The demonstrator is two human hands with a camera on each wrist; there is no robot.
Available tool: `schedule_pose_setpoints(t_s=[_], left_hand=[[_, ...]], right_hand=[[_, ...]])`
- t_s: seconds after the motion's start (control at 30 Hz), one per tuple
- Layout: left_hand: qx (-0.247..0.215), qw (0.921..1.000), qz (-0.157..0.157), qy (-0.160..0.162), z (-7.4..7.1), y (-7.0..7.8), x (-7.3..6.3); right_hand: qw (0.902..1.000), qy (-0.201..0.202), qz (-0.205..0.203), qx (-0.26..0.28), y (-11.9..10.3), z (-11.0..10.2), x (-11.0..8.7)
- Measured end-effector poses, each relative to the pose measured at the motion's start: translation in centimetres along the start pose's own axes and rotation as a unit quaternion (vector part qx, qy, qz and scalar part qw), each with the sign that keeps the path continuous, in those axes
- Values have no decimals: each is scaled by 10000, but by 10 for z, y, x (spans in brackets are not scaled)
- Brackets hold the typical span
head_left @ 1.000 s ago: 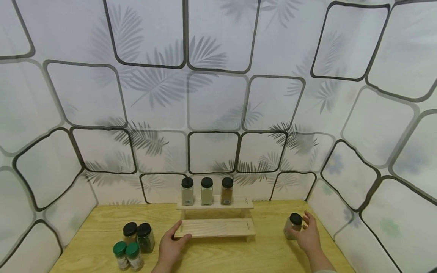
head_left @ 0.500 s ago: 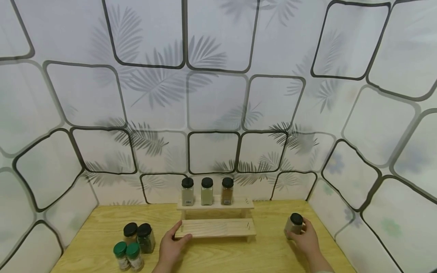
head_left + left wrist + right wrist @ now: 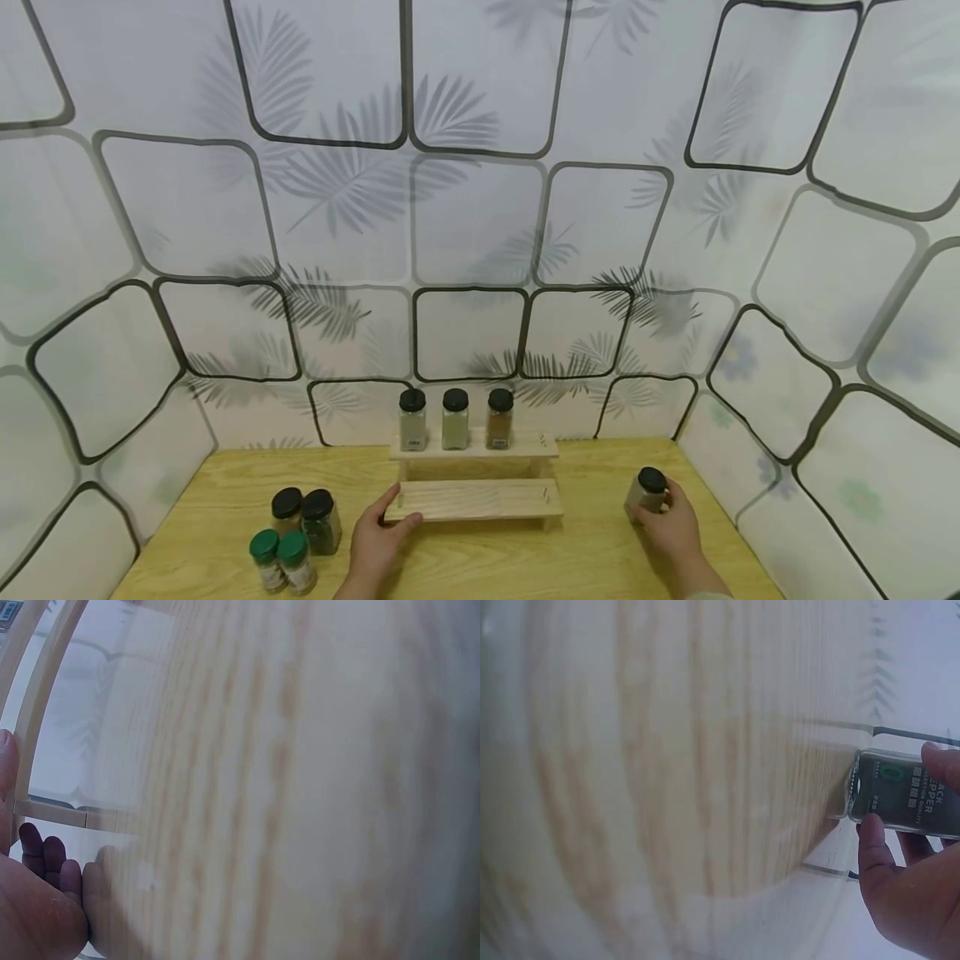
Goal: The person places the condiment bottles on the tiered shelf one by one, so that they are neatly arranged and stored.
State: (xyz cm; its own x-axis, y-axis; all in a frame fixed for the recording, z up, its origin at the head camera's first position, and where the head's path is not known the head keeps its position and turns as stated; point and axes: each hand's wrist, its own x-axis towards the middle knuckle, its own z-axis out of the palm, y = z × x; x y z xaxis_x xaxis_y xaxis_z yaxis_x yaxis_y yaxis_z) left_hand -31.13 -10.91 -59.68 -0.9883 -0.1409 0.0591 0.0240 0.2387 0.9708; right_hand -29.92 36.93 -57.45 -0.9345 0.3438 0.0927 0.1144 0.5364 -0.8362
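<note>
My right hand (image 3: 672, 523) grips a black-capped spice jar (image 3: 643, 490) at the right of the table, thumb on one side and fingers on the other. In the right wrist view the black pepper jar (image 3: 900, 791) shows its printed label, its base right at the tabletop. At the centre is a two-tier wooden spice rack (image 3: 480, 500). My left hand (image 3: 377, 542) holds the left end of its lower tier, thumb along the front edge and forefinger at the side. The left wrist view shows its curled fingers (image 3: 54, 859) beside the rack's leg, with part of the hand cut off.
On the rack's upper tier stand three black-capped jars (image 3: 454, 421) in a row. Left of my left hand, two black-capped jars (image 3: 320, 525) and two green-capped jars (image 3: 294, 562) stand close together. Patterned cloth (image 3: 480, 225) walls the wood-grain table (image 3: 600, 567) at the back and sides.
My right hand's fingers have come in from beside the pepper jar and closed round it. The left hand and the rack have stayed in place.
</note>
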Motion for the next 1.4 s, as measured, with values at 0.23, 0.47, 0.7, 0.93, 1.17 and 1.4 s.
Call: schedule_pose_setpoints(t_s=[0.23, 0.47, 0.7, 0.93, 1.17, 1.4], left_hand=[[-40, 10000, -5, -49, -1, 0, 0], [-72, 10000, -50, -46, 0, -1, 1], [-199, 9997, -89, -76, 0, 0, 1], [-135, 9999, -13, -14, -1, -1, 1], [-157, 9999, -26, -15, 0, 0, 0], [-273, 9996, -48, -37, 0, 0, 0]], right_hand=[[9999, 130, -15, 5, 0, 2, -1], [9999, 110, 111, 30, -5, 3, -1], [9996, 4, 126, 234, -22, 5, -1], [9995, -73, 51, 292, -39, 6, 2], [9989, -79, -184, 414, -54, 10, 5], [9978, -131, -449, 459, -77, 15, 6]])
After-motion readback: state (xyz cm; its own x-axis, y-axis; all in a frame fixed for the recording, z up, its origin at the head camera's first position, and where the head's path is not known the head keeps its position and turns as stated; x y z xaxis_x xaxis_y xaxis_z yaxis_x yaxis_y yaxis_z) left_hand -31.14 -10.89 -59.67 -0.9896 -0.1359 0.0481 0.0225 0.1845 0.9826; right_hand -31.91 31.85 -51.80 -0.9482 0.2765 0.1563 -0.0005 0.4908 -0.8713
